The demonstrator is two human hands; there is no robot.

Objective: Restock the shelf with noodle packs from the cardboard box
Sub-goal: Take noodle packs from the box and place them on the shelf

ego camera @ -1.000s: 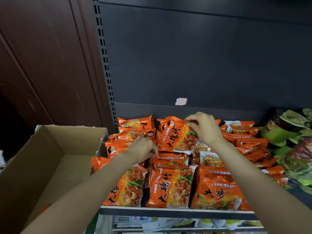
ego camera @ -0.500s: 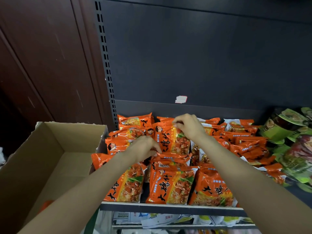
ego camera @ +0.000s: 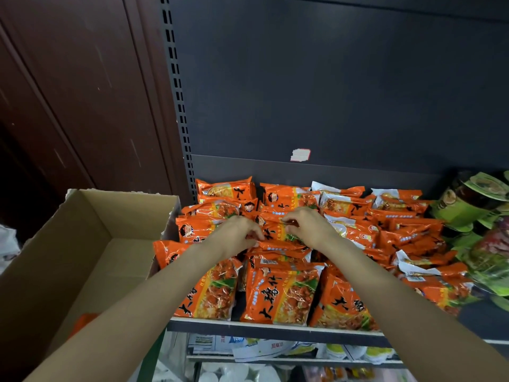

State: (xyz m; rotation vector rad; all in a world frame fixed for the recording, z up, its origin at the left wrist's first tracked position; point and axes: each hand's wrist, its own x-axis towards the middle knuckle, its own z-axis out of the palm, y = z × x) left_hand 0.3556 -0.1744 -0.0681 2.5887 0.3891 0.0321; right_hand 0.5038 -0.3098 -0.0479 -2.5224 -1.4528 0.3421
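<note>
- The shelf [ego camera: 275, 325], in the lower middle of the frame, already carries many orange noodle packs [ego camera: 281, 293], lying in rows from the front edge to the back panel.
- The left hand [ego camera: 237, 234] and the right hand [ego camera: 311, 227] meet at the centre of the frame on one noodle pack [ego camera: 275, 230] in the middle row; the fingers of both hands are curled and pinch its wrapper.
- The cardboard box [ego camera: 82, 244] stands open at the lower left, touching the shelf; it looks almost empty, only something orange [ego camera: 82, 322] shows near its bottom.
- I judge the restocking is near its end: this pack needs settling, and perhaps a last pack remains.
</note>
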